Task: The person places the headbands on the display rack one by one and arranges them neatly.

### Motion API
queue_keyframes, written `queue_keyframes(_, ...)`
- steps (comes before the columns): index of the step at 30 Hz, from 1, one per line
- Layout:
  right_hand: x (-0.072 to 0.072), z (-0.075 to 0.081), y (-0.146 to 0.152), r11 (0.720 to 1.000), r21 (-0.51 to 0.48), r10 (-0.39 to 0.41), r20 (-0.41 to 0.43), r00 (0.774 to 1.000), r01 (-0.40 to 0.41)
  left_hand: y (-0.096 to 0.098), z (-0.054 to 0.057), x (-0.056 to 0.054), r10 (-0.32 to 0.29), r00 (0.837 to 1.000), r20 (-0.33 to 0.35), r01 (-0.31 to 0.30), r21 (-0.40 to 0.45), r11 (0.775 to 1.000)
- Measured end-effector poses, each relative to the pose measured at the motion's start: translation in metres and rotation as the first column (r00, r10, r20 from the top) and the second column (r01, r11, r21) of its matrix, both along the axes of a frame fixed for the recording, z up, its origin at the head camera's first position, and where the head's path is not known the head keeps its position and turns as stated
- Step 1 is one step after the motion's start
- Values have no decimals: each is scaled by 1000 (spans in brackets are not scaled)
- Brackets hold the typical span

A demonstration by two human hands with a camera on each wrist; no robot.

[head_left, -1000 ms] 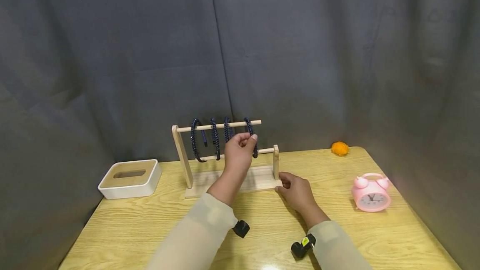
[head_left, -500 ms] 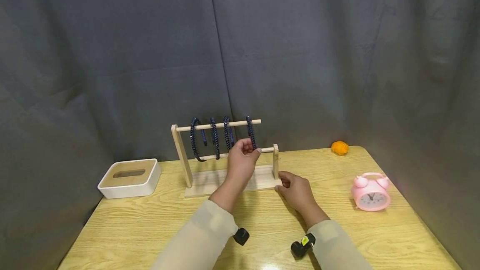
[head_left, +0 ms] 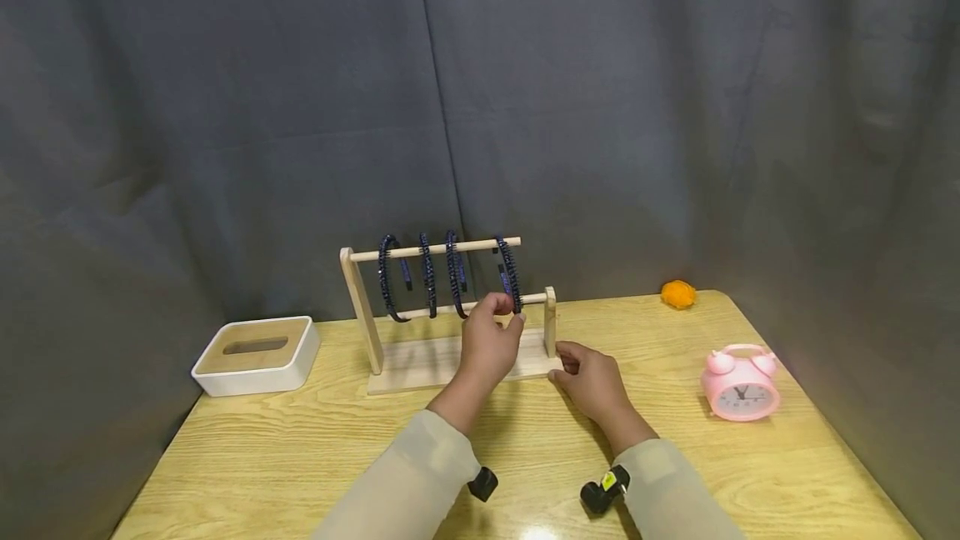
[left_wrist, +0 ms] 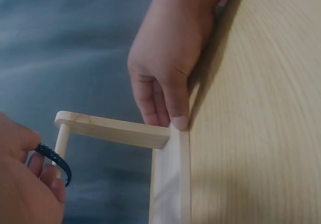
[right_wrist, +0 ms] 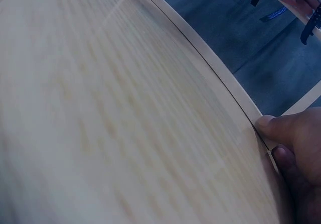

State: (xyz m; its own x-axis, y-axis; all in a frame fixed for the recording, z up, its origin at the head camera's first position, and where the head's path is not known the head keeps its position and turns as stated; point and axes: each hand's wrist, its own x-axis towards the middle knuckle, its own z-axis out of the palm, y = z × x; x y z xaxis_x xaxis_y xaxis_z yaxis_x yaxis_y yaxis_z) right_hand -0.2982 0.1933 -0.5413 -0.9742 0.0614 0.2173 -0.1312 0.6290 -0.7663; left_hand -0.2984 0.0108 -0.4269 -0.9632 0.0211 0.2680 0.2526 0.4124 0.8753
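Note:
A wooden rack (head_left: 360, 307) with two horizontal rods stands on the table. Several dark blue, glittery headbands hang on it, such as the leftmost one (head_left: 386, 277). My left hand (head_left: 489, 346) is in front of the rack and pinches the lower part of the rightmost headband (head_left: 508, 269), whose top hangs over the upper rod. The left wrist view shows this headband (left_wrist: 47, 152) between thumb and fingers beside the lower rod (left_wrist: 61, 141). With thumb in front and fingers behind, my right hand (head_left: 594, 386) grips the right end of the rack's base (head_left: 420, 363).
To the rack's left lies a white tissue box (head_left: 300, 357) with a wood-look lid. A pink alarm clock (head_left: 741, 386) stands at the right, with an orange ball-like item (head_left: 678, 294) near the table's back edge. Grey curtain (head_left: 600, 107) hangs behind.
My left hand has slid down and slightly right along the rightmost headband. That headband now hangs at a different angle, showing its far end. My right hand has stayed on the base.

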Motion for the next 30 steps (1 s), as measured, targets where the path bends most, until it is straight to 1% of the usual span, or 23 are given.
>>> queue_keyframes(7,0,0,0,1000,7,0,-9,1000,0,-6,-11,0,-49,997,-59,42,-115,992)
queue_keyframes(12,0,1,0,1000,7,-1,0,1000,1,-8,-15,0,-36,997,-66,24,-175,984)
queue_keyframes(16,0,1,0,1000,7,-5,8,1000,5,-9,-17,-2,-21,996,-90,2,-209,978)
queue_keyframes(19,0,1,0,1000,11,-9,10,1000,9,-10,-18,-2,-19,995,-101,-3,-210,978)
queue_keyframes(23,0,0,0,1000,13,-13,13,1000,12,-11,-18,-1,-17,995,-98,-4,-214,977)
queue_keyframes(26,0,0,0,1000,15,-13,14,1000,12,-11,-20,1,-16,996,-86,-3,-217,976)
queue_keyframes(30,0,1,-1,1000,16,-10,14,1000,10,-12,-22,4,-19,996,-89,-1,-210,978)
